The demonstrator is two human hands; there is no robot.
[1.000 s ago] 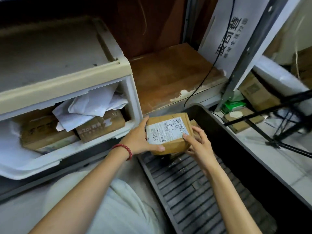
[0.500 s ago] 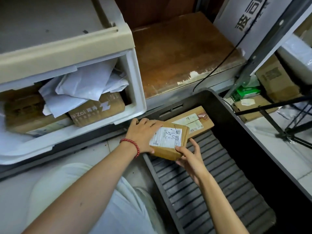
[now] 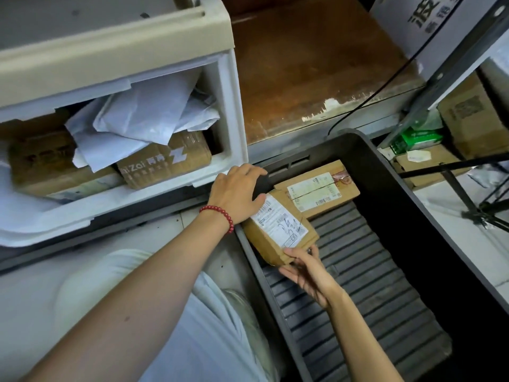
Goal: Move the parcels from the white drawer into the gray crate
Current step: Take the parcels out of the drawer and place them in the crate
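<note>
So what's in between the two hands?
The brown parcel with the white label. The left hand holds its far end and the right hand pinches its near corner, over the gray crate. The head view shows it.

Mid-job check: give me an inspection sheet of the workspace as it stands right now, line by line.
Surface: gray crate, ribbed floor mostly showing.
Job's things: labelled parcel tilted over the crate's near-left corner; second parcel flat at its far end; white drawer open, holding brown boxes and white mailer bags.
Clutter: nothing seen in the crate.
Hands: left hand grips the tilted parcel's upper end; right hand pinches its lower corner.
Cables: black cable crosses the wooden board toward the crate.
Surroundings: metal upright, cardboard boxes, green pack, black stand legs at right.
</note>
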